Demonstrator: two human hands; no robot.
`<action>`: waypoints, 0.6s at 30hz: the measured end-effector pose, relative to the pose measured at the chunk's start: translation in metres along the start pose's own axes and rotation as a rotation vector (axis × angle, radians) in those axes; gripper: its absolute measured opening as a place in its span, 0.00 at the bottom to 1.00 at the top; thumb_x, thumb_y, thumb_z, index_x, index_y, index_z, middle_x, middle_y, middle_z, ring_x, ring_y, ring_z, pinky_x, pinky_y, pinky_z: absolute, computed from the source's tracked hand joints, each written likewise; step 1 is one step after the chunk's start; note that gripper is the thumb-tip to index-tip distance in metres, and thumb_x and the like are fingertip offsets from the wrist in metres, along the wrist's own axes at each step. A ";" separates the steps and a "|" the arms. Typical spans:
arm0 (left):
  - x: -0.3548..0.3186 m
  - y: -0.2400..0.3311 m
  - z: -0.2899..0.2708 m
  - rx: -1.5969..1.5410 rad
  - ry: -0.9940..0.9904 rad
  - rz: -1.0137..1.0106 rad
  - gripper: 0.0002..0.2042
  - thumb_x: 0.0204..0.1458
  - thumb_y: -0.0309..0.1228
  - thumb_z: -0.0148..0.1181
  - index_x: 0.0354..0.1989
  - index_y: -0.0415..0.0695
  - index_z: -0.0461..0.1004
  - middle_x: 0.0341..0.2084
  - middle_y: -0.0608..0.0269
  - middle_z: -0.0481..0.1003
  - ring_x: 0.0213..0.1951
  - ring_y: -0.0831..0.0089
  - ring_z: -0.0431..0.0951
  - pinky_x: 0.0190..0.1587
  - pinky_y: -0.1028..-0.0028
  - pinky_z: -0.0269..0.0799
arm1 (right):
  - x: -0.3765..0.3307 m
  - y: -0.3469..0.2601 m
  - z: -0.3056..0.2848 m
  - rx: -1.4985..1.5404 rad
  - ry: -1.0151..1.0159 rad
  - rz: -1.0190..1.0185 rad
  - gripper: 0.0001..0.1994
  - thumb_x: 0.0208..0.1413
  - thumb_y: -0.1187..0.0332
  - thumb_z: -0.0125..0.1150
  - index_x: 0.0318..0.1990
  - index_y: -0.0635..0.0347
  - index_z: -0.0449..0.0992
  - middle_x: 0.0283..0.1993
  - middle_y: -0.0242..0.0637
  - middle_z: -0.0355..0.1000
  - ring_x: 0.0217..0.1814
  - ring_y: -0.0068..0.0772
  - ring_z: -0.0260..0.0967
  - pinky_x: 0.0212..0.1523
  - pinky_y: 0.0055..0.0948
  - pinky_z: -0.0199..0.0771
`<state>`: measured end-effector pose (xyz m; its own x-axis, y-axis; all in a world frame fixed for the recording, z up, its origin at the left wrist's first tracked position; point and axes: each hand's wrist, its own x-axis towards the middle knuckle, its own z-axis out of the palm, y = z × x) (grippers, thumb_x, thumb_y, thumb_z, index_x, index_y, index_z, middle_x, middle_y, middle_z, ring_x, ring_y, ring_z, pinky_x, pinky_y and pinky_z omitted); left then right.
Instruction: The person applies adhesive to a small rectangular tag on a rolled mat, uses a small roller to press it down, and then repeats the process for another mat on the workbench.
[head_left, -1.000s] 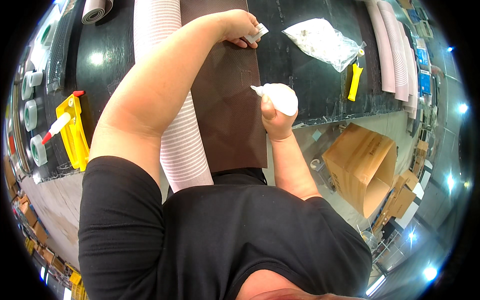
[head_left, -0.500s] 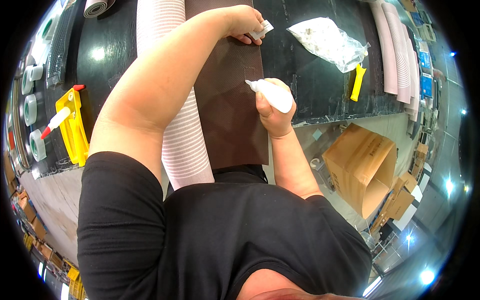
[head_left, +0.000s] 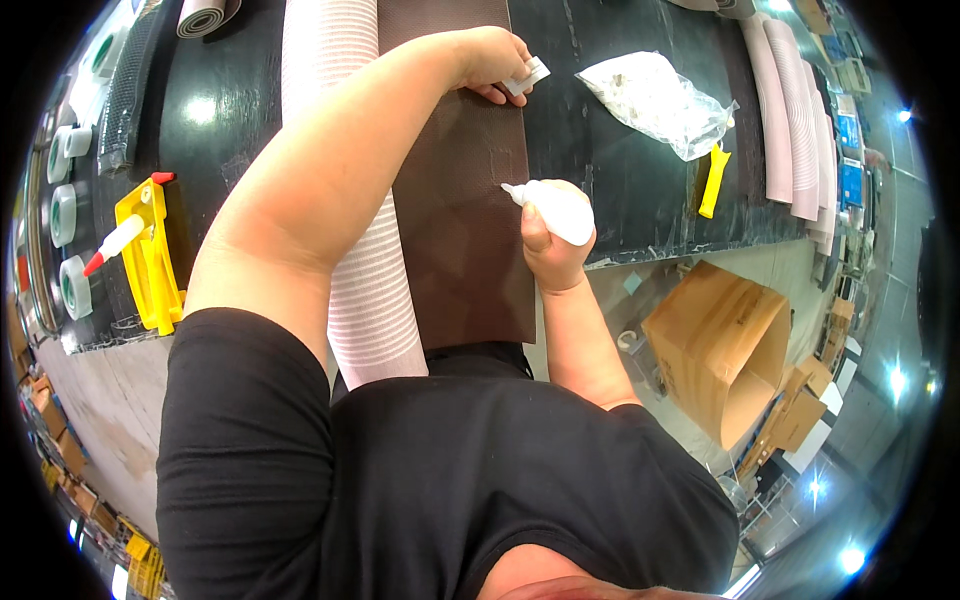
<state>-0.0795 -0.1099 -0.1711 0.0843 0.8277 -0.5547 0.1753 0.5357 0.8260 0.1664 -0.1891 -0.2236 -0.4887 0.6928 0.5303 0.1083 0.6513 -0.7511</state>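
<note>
A dark brown textured mat (head_left: 465, 285) lies lengthwise in front of me, its near end hanging at the table edge. My right hand (head_left: 553, 262) is closed around a white squeeze bottle (head_left: 564, 214). The bottle is tilted, its narrow nozzle pointing left, low over the mat near the right edge; I cannot tell whether the tip touches. Farther up that edge, my left hand (head_left: 492, 62) pinches a small white label (head_left: 530, 76). Along the mat's left side lies a pink-and-white striped roll (head_left: 372, 315), partly under my left forearm.
On the black table (head_left: 610, 185) lie a clear bag of white pieces (head_left: 650, 98) and a yellow-handled tool (head_left: 714, 182). At left are a yellow holder (head_left: 150, 270), a red-tipped bottle (head_left: 118, 238) and tape rolls (head_left: 62, 215). An open carton (head_left: 712, 335) stands below at right.
The bottle in my right hand has come slightly nearer to me along the mat's right edge. My left hand keeps its pinch on the label. The whole view has shifted a little.
</note>
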 end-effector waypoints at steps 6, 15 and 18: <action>0.003 -0.002 0.001 -0.018 0.027 0.011 0.11 0.60 0.27 0.49 0.49 0.42 0.73 0.41 0.59 0.78 0.38 0.74 0.82 0.36 0.77 0.77 | 0.002 -0.006 0.005 -0.003 0.052 0.025 0.19 0.55 0.57 0.66 0.39 0.66 0.73 0.38 0.38 0.73 0.37 0.32 0.72 0.42 0.28 0.73; 0.000 -0.002 0.001 0.001 0.015 0.005 0.10 0.63 0.30 0.47 0.47 0.43 0.73 0.42 0.61 0.78 0.42 0.74 0.80 0.40 0.78 0.76 | 0.004 -0.009 -0.004 -0.100 0.055 0.062 0.09 0.53 0.69 0.59 0.35 0.66 0.78 0.36 0.41 0.75 0.38 0.40 0.72 0.44 0.35 0.72; 0.000 -0.002 0.001 -0.014 0.005 0.005 0.10 0.63 0.31 0.47 0.47 0.43 0.73 0.42 0.61 0.78 0.42 0.74 0.80 0.40 0.78 0.76 | 0.007 -0.012 -0.006 -0.148 0.034 0.014 0.09 0.53 0.69 0.59 0.35 0.66 0.78 0.37 0.41 0.75 0.39 0.40 0.72 0.44 0.35 0.72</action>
<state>-0.0792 -0.1106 -0.1729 0.0798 0.8310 -0.5505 0.1609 0.5342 0.8299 0.1668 -0.1899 -0.2087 -0.4567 0.7107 0.5351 0.2427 0.6782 -0.6936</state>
